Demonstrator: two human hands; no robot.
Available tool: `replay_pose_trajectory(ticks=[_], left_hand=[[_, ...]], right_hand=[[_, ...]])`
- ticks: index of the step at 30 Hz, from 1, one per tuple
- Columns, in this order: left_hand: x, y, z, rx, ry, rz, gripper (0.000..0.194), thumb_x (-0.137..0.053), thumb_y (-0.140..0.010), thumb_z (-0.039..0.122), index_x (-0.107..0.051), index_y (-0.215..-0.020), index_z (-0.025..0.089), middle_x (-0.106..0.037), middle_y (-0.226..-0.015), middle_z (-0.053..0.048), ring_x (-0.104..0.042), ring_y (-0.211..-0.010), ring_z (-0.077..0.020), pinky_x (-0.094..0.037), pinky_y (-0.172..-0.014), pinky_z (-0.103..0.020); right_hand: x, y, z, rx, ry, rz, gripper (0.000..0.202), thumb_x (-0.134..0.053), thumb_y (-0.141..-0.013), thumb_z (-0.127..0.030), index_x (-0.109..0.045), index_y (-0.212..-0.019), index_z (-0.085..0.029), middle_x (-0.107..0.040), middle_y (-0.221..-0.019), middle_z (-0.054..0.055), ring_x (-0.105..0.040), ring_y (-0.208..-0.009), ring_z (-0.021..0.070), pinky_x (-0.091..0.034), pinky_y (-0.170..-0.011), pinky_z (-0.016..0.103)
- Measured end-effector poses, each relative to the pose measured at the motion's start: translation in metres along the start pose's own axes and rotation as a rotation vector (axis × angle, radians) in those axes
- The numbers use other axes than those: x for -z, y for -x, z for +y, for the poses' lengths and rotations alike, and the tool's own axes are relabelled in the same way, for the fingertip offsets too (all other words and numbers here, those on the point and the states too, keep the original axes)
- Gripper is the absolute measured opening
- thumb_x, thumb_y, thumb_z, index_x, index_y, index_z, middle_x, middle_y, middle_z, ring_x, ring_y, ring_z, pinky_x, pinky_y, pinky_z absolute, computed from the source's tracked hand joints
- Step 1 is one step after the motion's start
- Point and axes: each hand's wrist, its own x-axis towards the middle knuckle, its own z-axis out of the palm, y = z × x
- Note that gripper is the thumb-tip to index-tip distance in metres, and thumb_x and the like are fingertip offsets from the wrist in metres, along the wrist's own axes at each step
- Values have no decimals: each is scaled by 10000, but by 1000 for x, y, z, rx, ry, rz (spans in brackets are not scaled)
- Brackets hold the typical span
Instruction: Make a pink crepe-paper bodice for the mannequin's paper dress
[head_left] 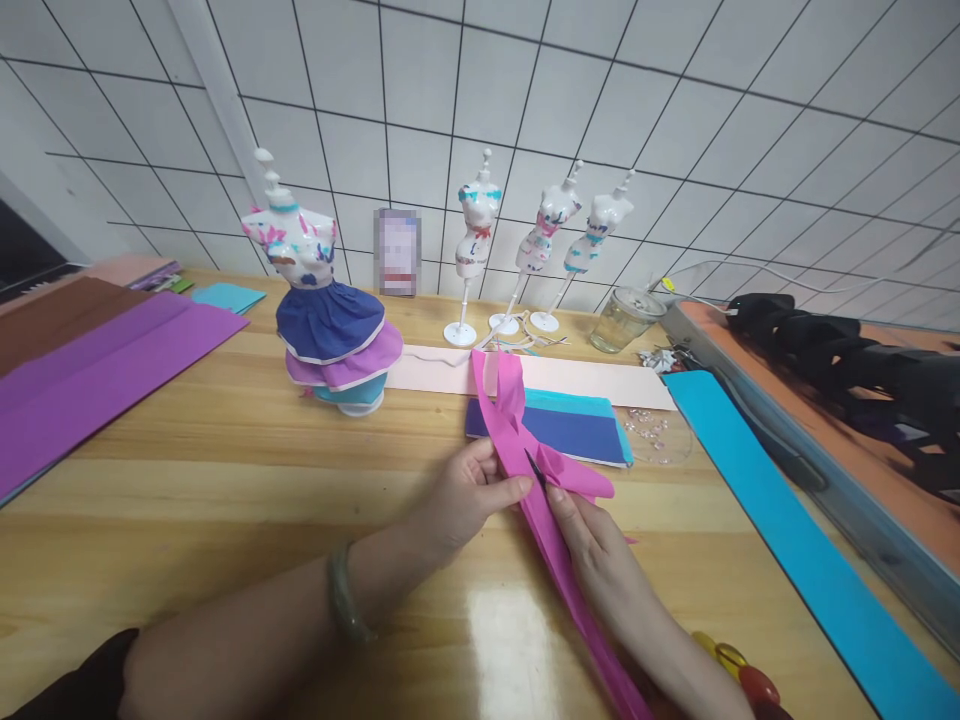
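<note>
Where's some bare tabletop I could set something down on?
Widest: wooden tabletop between the purple sheet and left hand, in front of the skirted mannequin. A smaller patch lies between the right hand and bright blue strip. It's crowded around the far end of the pink fabric, three small mannequins and glass jar.

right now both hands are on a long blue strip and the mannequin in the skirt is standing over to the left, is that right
One slip: the strip under the left hand and right hand is pink, as the head view shows; the mannequin is as stated.
</note>
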Motion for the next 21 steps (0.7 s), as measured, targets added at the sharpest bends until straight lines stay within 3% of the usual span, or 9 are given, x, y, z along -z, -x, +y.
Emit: replay_pose_trajectory(ticks=[9, 21], left_hand=[[0, 2, -3, 32, 33, -47, 279, -718, -756, 167, -669, -1031, 182, -718, -951, -43, -638, -824, -133, -479, -754, -237], [1, 2, -4, 22, 38, -76, 316, -726, -752, 190, -660, -1061, 182, -715, -978, -59, -643, -888, -164, -477, -828, -276]], right_hand=[[0, 2, 1, 19, -39, 10, 417, -434, -916, -521, -673, -875, -183, -689, -847, 50, -613, -849, 227, -504, -778, 313], [0, 1, -6, 39, -35, 32, 360, -450, -913, -492, -591, -750, -203, -650, -738, 27, -613, -747, 215, -497, -743, 312]])
